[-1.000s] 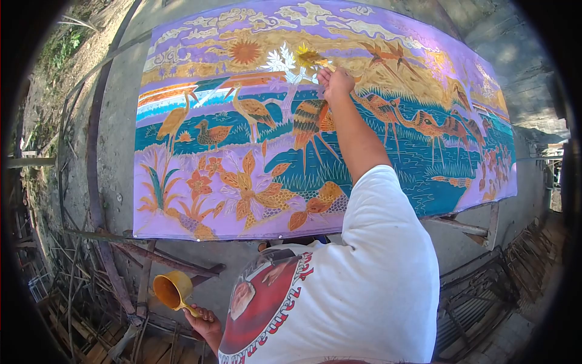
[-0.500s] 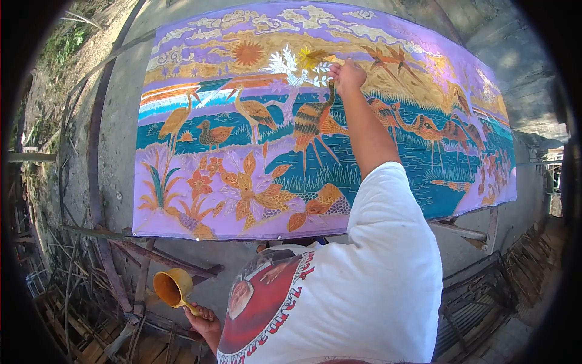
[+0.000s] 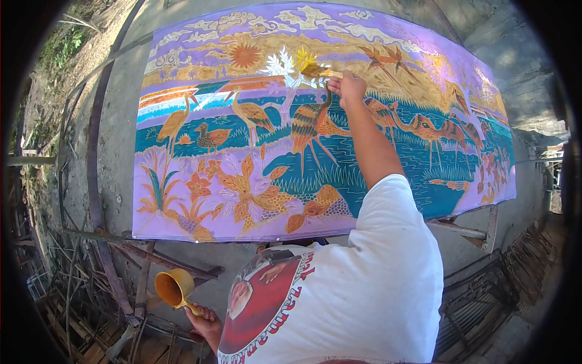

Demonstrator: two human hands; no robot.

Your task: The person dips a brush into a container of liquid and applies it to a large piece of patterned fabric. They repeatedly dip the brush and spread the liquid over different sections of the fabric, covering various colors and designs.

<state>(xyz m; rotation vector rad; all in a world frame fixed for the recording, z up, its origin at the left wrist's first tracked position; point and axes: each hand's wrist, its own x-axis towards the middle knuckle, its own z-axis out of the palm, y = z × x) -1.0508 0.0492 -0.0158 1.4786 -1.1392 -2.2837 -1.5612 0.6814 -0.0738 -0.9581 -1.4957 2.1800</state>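
Observation:
A wide painted cloth [image 3: 242,227] lies spread before me, with birds, flowers, teal water and a purple and gold sky. Over its upper middle my right hand [image 3: 350,90] is closed around the handle of a paintbrush [image 3: 330,73]. The bristles rest at the painted tree, where yellow leaves [image 3: 304,57] stand beside white leaves [image 3: 279,64]. Low at the left, my left hand [image 3: 208,321] grips the handle of a yellow dipper [image 3: 174,287]. The dipper's mouth is tilted toward me, and orange-brown colour shows inside.
Under the cloth runs a frame of wooden bars [image 3: 160,258]. Bamboo or wood strips [image 3: 73,330] lie at lower left, and more stacked slats [image 3: 533,258] at lower right. Grey concrete ground [image 3: 115,182] surrounds the cloth.
My right hand and the brush have shifted slightly down, and yellow now shows on more of the leaves beside the bristles. The left hand with the dipper has hardly moved.

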